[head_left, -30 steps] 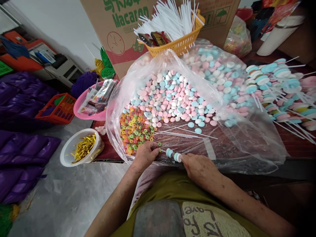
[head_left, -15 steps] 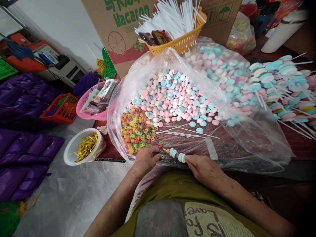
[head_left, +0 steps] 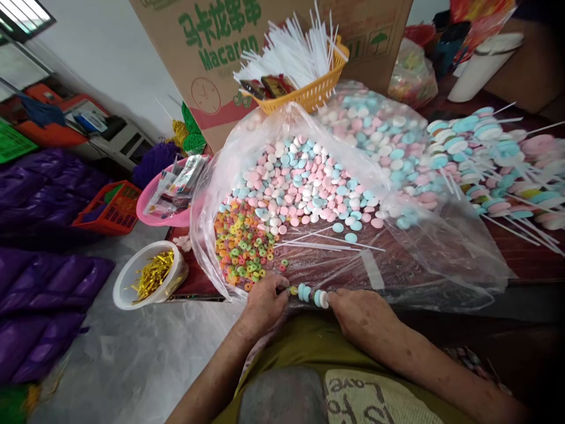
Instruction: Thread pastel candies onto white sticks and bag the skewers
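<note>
A thin white stick runs between my hands, strung with a yellow gummy ring (head_left: 293, 291) and blue and white marshmallow discs (head_left: 304, 292). My right hand (head_left: 364, 312) is closed on the stick's right end, beside the white disc. At the other end, my left hand (head_left: 267, 301) has thumb and forefinger pinched close to the tip; whatever lies between them is too small to make out. A heap of colourful gummy rings (head_left: 242, 241) is just beyond my left hand. Behind it spread loose pink, white and blue marshmallows (head_left: 304, 182) in a clear plastic bag (head_left: 205, 235).
Several loose sticks (head_left: 322, 244) lie on the plastic. Finished skewers (head_left: 498, 159) are piled at right. A yellow basket (head_left: 309, 97) of sticks stands before a cardboard box (head_left: 176, 41). At left are a pink basket (head_left: 161, 221) and a tub (head_left: 128, 300) of gold ties.
My left fingers have closed in on the stick's tip, and the gap between my hands is narrower. Both hands and the skewer are slightly nearer my lap. The view has shifted a little.
</note>
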Motion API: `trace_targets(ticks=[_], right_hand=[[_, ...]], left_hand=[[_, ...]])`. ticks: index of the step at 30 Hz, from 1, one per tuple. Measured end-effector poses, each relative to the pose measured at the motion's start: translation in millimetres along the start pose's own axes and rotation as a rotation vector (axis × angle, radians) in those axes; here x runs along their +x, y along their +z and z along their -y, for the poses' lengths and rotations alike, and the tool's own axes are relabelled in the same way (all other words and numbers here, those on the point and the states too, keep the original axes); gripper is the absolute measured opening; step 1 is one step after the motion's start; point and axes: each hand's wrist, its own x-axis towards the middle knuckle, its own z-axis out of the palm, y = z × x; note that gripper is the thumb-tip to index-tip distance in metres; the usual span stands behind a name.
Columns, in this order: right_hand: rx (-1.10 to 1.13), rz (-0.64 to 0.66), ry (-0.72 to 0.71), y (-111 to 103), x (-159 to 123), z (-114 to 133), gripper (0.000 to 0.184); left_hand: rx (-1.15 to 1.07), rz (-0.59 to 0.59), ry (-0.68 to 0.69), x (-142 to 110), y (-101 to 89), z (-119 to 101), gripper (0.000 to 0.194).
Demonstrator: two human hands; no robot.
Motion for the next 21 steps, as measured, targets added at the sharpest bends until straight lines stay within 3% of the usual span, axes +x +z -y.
trace_targets(ticks=[5, 8, 14, 21], right_hand=[[-0.047, 0.026, 0.065, -14, -8, 11, 0.038], [-0.045, 0.034, 0.082, -14, -12, 9, 0.039], [-0.028, -0.015, 0.087, 1, -15, -3, 0.032], [-0.038, 0.002, 0.167, -6, -18, 5, 0.035]], left_hand=[[-0.061, -0.014, -0.12, 4, 7.3, -6, 0.025], [-0.067, 0.006, -0.095, 11, 6.2, -4, 0.031], [-0.108, 0.1, -0.065, 22, 2.3, 4, 0.023], [-0.064, 0.086, -0.055, 27, 4.5, -14, 0.018]])
